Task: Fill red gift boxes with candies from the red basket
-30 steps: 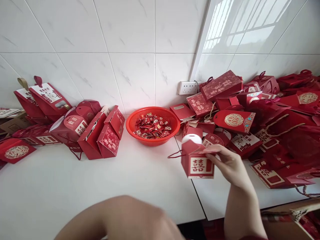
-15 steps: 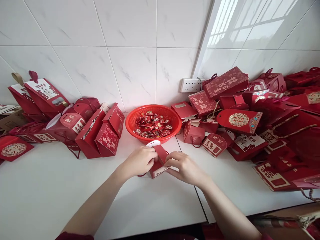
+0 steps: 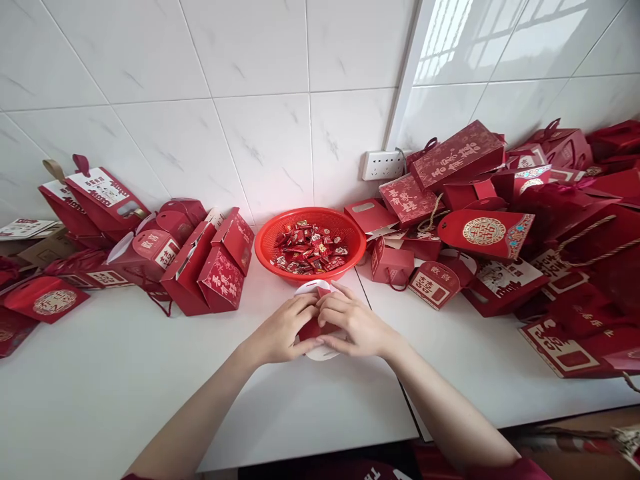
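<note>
Red card favour box (image 3: 309,328), small, with pale-lined flaps: located near the counter's front edge, about midway along the visible length, just in front of the red plastic basket (image 3: 261,245). Flaps stand open at the far and near ends; the contents, if any, are hidden by the fingers.

Left hand (image 3: 287,327): curled round the box's left side, gripping the card between thumb and fingers. Right hand (image 3: 357,325): bent over the right side, gripping likewise; the two thumbs lie close together at the near flap.

Step in hand, in this report's judgement: parting and shaping the box's flaps. The next move calls for an even, light hold on both sides, as thin card would crease under pressure.

Basket: holds wrapped sweets (image 3: 310,250), set toward the counter's back edge, near the tiled wall (image 3: 260,153). Left part of the counter (image 3: 125,373): red gift boxes (image 3: 220,283) stand along the back edge. Right part: a heaped pile of gift boxes (image 3: 485,233) spreads from the back edge toward the front right corner, below a white power strip (image 3: 383,165)
</note>
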Demonstrator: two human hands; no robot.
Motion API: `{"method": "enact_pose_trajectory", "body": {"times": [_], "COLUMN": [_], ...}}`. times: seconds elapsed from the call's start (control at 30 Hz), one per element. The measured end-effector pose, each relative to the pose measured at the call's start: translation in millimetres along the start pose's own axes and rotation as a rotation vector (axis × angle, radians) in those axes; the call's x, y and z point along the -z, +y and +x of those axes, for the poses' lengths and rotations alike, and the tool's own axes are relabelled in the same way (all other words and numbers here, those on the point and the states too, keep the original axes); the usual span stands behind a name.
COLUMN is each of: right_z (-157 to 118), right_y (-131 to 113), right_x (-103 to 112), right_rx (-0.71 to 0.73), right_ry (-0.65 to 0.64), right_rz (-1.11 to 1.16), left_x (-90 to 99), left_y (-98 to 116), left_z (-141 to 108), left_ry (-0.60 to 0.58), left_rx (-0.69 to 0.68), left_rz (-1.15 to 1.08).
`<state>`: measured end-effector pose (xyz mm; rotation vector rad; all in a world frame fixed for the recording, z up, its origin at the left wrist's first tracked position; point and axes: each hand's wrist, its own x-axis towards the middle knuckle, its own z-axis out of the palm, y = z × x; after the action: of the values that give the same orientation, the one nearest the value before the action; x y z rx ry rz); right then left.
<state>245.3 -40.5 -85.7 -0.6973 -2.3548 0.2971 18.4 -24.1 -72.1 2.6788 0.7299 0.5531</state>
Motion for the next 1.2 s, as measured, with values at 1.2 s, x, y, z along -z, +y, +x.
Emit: {"method": "enact_pose_trajectory", "body": {"times": [1.2], "right_z": [-22], "right_y": [27], "right_x": [-42], "right_rx": [-0.641], "right_ry": [0.197], "right_rz": [0.533], "left_x": [-39.9], "left_y": [-28], "left_z": [-32], "left_ry": [0.385], "left_rx": [0.239], "left_rz": [-0.099]}}
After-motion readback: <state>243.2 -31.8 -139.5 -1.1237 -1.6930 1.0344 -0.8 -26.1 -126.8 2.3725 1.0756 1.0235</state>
